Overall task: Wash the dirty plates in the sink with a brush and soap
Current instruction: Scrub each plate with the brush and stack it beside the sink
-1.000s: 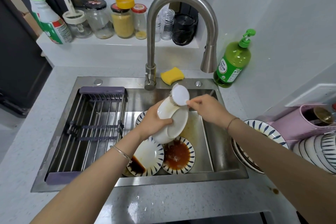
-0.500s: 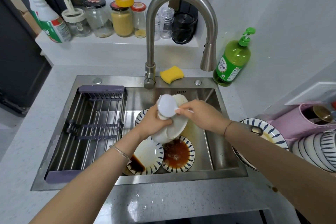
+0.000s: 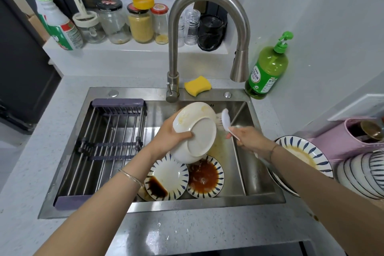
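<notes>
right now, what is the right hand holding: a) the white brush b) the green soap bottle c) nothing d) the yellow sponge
a: the right hand grips the white brush by its handle, bristles at the edge of the white plate that the left hand holds; the yellow sponge lies on the rim of the sink, and the green soap bottle stands untouched beside it.

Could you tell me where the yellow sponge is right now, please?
In the head view, the yellow sponge lies at the sink's back rim, just right of the faucet base and left of the green soap bottle.
</notes>
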